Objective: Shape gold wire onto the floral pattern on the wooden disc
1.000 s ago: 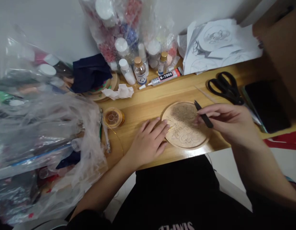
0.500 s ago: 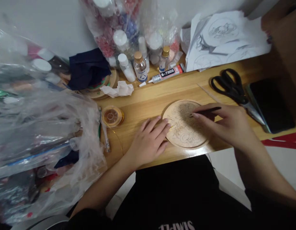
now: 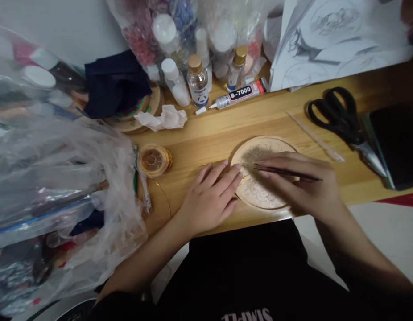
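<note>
Cluttered wooden desk (image 3: 209,133) against white wall (image 3: 76,31), round disc (image 3: 260,154) at its near edge.

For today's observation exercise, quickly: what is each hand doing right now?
Left hand: open, fingers flat, touching the edge of the round wooden disc.
Right hand: closed on thin dark tweezers, tip over the disc.

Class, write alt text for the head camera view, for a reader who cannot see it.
A person's right hand holds a thin dark tool over a round wooden disc with drawn patterns, while the left hand steadies its edge. Scissors, a glue tube and small bottles lie on the wooden desk.
</note>
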`<act>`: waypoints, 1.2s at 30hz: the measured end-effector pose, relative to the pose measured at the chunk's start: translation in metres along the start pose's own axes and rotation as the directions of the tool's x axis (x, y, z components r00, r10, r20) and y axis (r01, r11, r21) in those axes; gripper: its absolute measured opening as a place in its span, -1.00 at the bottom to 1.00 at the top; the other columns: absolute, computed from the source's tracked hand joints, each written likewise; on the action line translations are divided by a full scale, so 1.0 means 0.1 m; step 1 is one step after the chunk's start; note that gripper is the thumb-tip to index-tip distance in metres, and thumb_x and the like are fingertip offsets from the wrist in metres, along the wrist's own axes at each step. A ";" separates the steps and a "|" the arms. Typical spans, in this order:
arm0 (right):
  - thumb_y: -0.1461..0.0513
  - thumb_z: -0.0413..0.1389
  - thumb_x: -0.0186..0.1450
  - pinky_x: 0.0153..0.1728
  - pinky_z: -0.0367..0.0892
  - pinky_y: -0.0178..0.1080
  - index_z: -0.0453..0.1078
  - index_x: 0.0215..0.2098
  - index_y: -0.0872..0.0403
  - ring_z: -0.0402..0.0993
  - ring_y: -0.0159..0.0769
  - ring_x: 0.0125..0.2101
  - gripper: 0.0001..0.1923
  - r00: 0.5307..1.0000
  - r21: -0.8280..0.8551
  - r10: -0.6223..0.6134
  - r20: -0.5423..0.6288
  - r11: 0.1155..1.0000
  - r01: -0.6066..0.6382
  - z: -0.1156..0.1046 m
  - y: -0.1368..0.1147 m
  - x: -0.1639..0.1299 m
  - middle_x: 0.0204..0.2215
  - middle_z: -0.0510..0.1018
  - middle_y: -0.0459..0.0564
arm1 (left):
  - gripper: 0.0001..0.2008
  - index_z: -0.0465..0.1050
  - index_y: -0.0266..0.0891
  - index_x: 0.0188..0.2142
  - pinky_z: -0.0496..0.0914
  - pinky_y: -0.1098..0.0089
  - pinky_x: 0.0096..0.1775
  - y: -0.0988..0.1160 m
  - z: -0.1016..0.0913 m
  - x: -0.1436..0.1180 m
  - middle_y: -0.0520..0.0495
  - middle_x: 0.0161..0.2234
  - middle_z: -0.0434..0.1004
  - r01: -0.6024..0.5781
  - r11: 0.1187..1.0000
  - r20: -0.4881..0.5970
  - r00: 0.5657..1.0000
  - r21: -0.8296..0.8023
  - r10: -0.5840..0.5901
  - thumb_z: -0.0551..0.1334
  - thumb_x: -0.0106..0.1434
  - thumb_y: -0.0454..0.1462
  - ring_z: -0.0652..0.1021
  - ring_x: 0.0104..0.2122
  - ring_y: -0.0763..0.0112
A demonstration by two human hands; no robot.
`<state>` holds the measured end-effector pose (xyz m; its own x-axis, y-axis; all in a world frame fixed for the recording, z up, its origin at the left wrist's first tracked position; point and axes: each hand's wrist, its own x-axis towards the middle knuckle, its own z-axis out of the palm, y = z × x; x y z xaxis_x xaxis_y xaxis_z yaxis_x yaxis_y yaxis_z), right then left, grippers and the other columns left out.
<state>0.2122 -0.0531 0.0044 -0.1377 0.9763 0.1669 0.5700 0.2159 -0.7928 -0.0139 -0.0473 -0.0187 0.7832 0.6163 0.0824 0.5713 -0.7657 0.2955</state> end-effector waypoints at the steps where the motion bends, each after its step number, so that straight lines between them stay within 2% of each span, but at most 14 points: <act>1: 0.25 0.20 0.26 -0.17 0.51 -0.18 0.53 -0.21 -0.04 0.59 -0.27 -0.22 -0.86 1.000 -0.009 0.000 0.001 1.000 0.000 0.05 0.00 -0.01 -0.25 0.65 -0.06 | -0.55 0.29 -0.35 0.19 0.20 0.07 0.19 0.00 0.00 0.00 -0.10 0.27 0.28 0.001 1.000 0.003 1.000 -0.005 -0.001 0.10 0.38 -0.18 0.27 0.23 0.07; 10: 0.34 0.19 0.25 -0.10 0.51 -0.13 0.51 -0.16 -0.06 0.58 -0.26 -0.16 -0.77 0.996 -0.020 0.000 -0.092 1.000 -0.002 0.27 -0.01 -0.08 -0.22 0.64 -0.05 | -0.55 0.29 -0.34 0.20 0.19 0.07 0.19 0.00 -0.01 0.02 -0.09 0.26 0.29 0.018 0.999 0.013 1.000 -0.028 -0.018 0.09 0.38 -0.19 0.27 0.23 0.09; 28: 0.32 0.17 0.26 -0.14 0.52 -0.07 0.50 -0.17 -0.11 0.59 -0.21 -0.20 -0.78 0.995 -0.106 0.025 -0.096 0.994 -0.035 0.29 -0.02 -0.11 -0.24 0.63 -0.06 | -0.53 0.26 -0.33 0.22 0.17 0.04 0.21 0.00 0.00 0.02 -0.14 0.26 0.29 0.031 0.998 0.039 0.999 -0.058 -0.029 0.11 0.37 -0.20 0.25 0.25 0.06; 36: 0.35 0.18 0.25 -0.15 0.51 -0.08 0.48 -0.12 -0.11 0.58 -0.20 -0.18 -0.72 0.995 -0.133 -0.006 -0.097 0.991 -0.007 0.29 -0.01 -0.15 -0.21 0.63 -0.05 | -0.54 0.30 -0.34 0.19 0.19 0.08 0.21 0.00 -0.03 0.04 -0.06 0.28 0.26 0.027 0.998 0.039 0.999 -0.055 -0.025 0.12 0.36 -0.19 0.26 0.24 0.09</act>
<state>0.1895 -0.0680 -0.0141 -0.0615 0.9718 0.2278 0.6737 0.2089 -0.7089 -0.0113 -0.0445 -0.0158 0.7775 0.6277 0.0379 0.5783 -0.7374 0.3492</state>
